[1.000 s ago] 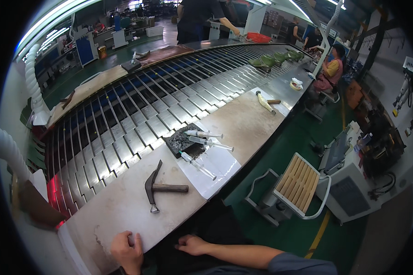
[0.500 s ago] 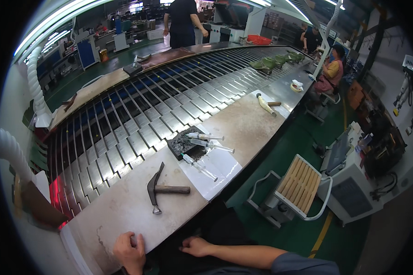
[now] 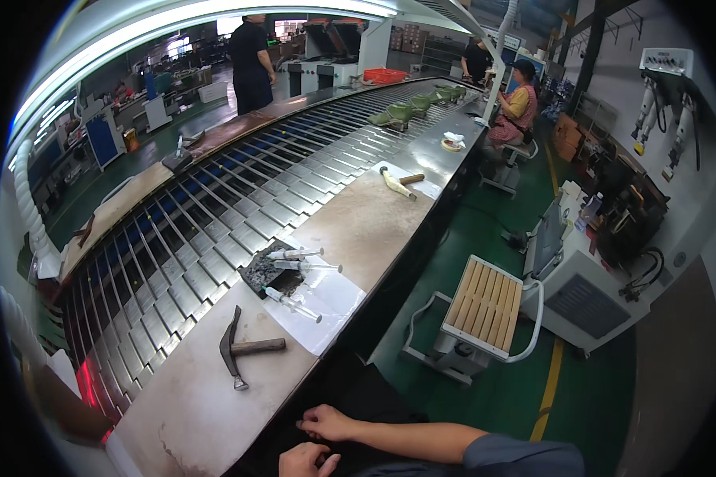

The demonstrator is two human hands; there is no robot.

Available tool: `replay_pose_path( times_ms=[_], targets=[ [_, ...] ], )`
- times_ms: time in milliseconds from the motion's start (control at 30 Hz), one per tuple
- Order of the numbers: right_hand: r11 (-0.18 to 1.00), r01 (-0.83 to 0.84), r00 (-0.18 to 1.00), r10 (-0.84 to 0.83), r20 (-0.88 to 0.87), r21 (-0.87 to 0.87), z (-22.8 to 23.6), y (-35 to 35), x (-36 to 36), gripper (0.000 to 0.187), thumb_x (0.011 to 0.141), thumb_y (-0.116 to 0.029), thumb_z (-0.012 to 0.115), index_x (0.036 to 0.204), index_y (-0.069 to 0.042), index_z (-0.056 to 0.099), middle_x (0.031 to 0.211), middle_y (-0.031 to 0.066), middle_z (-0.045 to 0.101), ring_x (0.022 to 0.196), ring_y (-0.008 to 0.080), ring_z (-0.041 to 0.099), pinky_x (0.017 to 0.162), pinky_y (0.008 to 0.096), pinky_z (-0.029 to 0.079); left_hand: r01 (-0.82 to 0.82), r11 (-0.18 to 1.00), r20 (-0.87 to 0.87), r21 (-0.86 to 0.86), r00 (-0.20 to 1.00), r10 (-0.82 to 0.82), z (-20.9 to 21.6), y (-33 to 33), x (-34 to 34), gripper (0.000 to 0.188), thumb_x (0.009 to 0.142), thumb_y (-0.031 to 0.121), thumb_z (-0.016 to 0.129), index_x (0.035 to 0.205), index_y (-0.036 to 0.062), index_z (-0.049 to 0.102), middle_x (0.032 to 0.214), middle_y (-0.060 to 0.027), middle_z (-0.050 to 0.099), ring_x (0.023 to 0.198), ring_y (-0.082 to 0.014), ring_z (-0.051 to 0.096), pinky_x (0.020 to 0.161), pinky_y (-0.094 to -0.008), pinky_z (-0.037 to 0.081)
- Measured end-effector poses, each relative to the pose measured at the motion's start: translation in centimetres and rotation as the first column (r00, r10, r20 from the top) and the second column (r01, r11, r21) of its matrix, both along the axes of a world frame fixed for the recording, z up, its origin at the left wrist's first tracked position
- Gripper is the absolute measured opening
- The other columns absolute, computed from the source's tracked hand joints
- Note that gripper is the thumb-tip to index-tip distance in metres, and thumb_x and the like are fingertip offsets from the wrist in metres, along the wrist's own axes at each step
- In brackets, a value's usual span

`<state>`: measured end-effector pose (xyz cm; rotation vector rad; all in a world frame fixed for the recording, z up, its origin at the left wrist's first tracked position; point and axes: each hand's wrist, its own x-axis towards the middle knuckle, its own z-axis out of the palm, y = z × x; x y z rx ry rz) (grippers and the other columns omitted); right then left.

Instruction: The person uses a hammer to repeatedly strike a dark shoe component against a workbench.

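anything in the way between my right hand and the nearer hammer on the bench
Nothing visible stands between the right hand and the nearer hammer; only the front edge of the pale board crosses that line. The three syringes lie farther along, off that path.

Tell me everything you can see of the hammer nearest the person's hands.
The hammer lies flat on the pale worktop. Its long, curved, dark head looks metal, tapering at one end, shinier and flared at the other. Its straight brown handle looks wooden and points right. Only the worktop touches it.
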<state>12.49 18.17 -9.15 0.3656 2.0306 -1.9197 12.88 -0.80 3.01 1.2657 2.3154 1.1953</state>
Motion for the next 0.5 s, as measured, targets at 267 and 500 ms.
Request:
replay_pose_path(
  times_ms=[267,500],
  targets=[
    [0.944,-0.239,0.770,0.326,-0.549,0.226,13.3,-2.4,3.7,0.025,0.100,-0.030,0.073,0.106,-0.005,0.072,0.103,0.0148,0.067,0.099,0.0347,0.070,0.089,0.0485,0.056,0.215,0.965,-0.286,-0.149,0.925,-0.250,-10.5,-0.1,0.7,0.046,0.101,0.032,0.081,0.137,0.0031,0.076,0.138,-0.0226,0.075,0.121,-0.0410,0.073,0.105,-0.0520,0.056],
    [0.503,-0.557,0.383,0.862,-0.332,0.661,13.6,-7.0,4.2,0.075,0.078,-0.043,0.095,0.142,-0.014,0.068,0.131,0.0142,0.073,0.126,0.0399,0.068,0.103,0.0626,0.052,0.439,0.746,0.111,-0.501,0.887,-0.448,-10.1,4.8,-0.4,0.048,0.100,0.045,0.068,0.139,0.0157,0.072,0.134,-0.0110,0.077,0.130,-0.0316,0.073,0.108,-0.0490,0.061]
  ],
)
